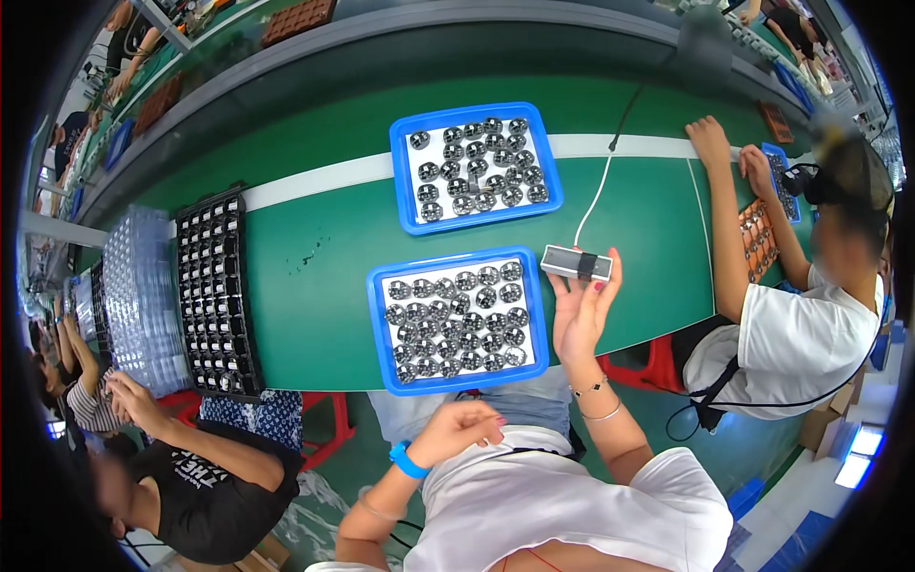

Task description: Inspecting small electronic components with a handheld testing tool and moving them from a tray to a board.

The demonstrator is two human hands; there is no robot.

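Holding grey box (577, 262), cord (598, 195) behind, blue trays (541, 315) nearby

Left hand (456, 429) just body-side of nearer blue tray (537, 315), fingers loosely curled. Right hand (578, 324) to tray's right, fingers raised in a grip.

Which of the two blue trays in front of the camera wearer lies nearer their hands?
The lower tray, at the near edge of the bench, close to the left hand and the right hand; the other tray lies farther back across the bench.
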